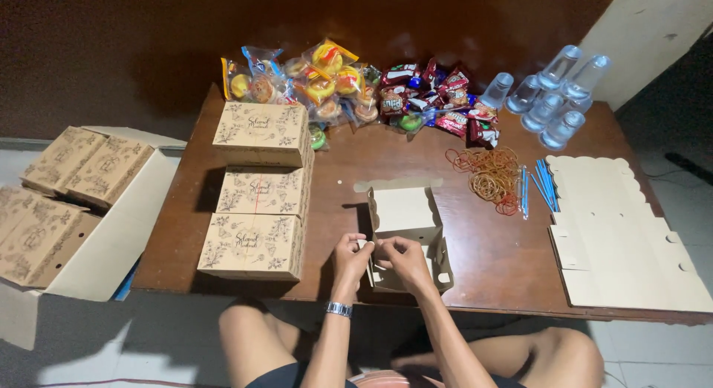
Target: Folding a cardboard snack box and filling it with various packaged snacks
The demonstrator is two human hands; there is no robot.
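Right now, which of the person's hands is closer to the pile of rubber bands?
The right hand. It rests on the half-folded box, with the rubber bands up and to its right. The left hand is on the box's far side, farther from them.

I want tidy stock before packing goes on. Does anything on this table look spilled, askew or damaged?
Nothing looks damaged. The rubber bands lie in a loose tangle, and the snack packets are heaped rather than stacked. Closed boxes sit neatly.

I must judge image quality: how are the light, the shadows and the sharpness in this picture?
Head view: dim, warm light; the wall behind is nearly black; the closed boxes cast shadows leftward on the table; both hands on the half-folded box look slightly soft; edges bend slightly.
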